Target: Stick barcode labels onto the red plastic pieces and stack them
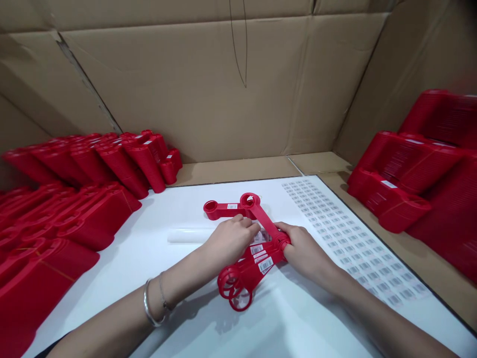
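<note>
**Red plastic ring-ended bars [248, 278] gathered between both hands on a white board [141, 238].**
The bundle's long axis runs diagonally, from its ring ends at near left to far right. The right hand [303, 248] is closed on the far end; the left hand [231, 240], curled almost shut, grips the middle, over the barcode stickers [265, 265]. A sheet of barcode labels [357, 238] lies just right of the right hand.

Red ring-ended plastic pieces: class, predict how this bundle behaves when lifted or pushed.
The red plastic bundle probably feels stiff: its long arms look straight between the left hand and right hand. Thin moulded walls suggest it is light. Its rings may slide on the white sheet.
</note>
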{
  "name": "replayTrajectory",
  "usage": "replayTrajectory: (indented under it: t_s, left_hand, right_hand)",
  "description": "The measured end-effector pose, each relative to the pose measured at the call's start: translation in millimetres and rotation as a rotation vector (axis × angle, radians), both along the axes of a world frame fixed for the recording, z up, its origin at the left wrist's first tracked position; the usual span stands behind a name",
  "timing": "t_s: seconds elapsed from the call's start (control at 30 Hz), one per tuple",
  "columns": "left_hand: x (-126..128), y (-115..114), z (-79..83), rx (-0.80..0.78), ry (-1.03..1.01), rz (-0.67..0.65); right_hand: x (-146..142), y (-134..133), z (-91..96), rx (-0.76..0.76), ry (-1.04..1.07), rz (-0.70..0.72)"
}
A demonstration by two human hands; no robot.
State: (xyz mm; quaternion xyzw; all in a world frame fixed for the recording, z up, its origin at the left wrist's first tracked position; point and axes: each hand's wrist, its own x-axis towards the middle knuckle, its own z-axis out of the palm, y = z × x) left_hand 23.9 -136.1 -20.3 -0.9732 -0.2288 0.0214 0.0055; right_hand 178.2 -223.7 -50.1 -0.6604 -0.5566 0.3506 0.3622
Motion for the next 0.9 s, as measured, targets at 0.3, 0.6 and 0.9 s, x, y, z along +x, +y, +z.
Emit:
replayTrajectory:
  t_s: [0.3,0.6,0.9]
  left_hand:
    - [0,2,-8.5,-0.100,-0.155,0.033]
    - [-1,4,-15.4,-0.164,-0.242,0.021]
    - [-12,14,26.5,-0.575,-0.356,0.085]
  right_hand:
    - [0,1,-1.4,0.003,-0.010,-0.005]
    - [-1,1,0.7,-0.009,-0.004,-0.001]
    - [-5,-4,7.6,0.069,-0.012,0.036]
